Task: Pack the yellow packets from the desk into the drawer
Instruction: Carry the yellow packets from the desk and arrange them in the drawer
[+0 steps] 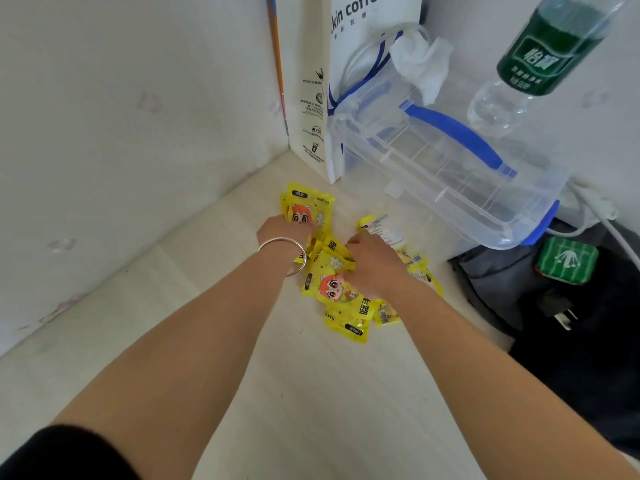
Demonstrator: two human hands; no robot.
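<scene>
Table (242, 375): pale, smooth, matt; drawer not in view.
Yellow packets (329, 285): glossy, crinkled flat sachets, heaped near the table's far corner; gathering step, apparently early.
Left hand (282, 230): fingers clasp several upright packets.
Right hand (372, 263): fingers curl into heap, grasp unclear; next, bunch slippery sachets firmly, lift.

Desk (311, 393) bears yellow packets (327, 287), clear box (450, 174), paper bag (313, 133).

Two hands in: left hand (282, 228), right hand (372, 263). Yellow packets (329, 287), at least seven, overlapping too much for an exact count. One clear box (450, 174), one bottle (540, 60), one paper bag (311, 109), one bracelet (282, 239).
</scene>
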